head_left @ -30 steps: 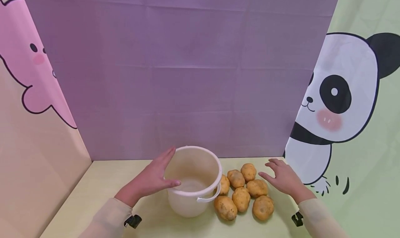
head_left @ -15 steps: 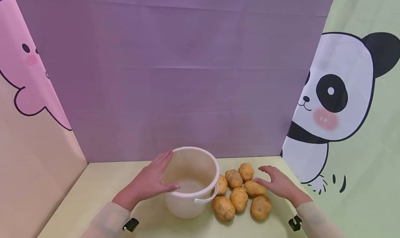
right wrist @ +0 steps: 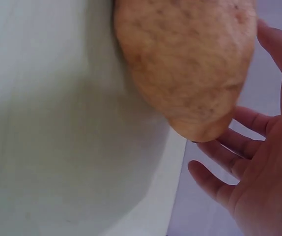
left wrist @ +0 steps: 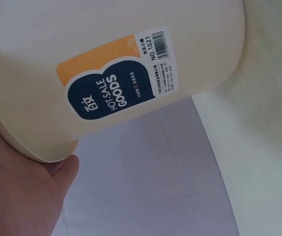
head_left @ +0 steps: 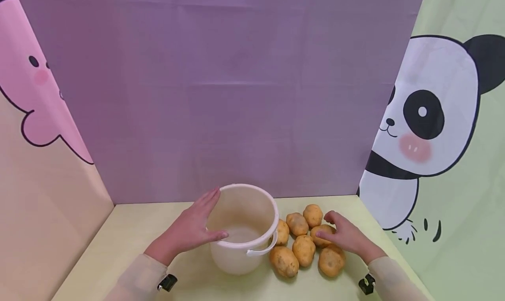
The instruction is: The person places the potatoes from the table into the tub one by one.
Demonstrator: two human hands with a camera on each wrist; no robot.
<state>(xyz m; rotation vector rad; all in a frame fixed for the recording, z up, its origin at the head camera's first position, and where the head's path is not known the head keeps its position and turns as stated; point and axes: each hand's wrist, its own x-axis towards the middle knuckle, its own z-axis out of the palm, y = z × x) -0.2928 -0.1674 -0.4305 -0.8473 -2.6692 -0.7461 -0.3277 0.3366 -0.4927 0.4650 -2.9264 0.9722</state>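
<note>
A cream plastic bucket with a white handle stands on the table. My left hand rests at the left side of its rim, fingers extended and thumb spread apart. From the left wrist view, the bucket's label shows, with the hand against the rim. Several potatoes lie in a group right of the bucket. My right hand is spread over the right-hand potato, its thumb in front and fingers behind. In the right wrist view, a potato sits beside the loosely bent fingers; contact is unclear.
The pale yellow table meets a purple backdrop at the back. A panda-printed sheet borders the right side, a pink-figured sheet the left. A potato lies close against the bucket, partly hidden by it.
My right hand has moved left and slightly down, from beside the potatoes to over the right-hand one. The left hand stays at the bucket rim; the view shifts slightly.
</note>
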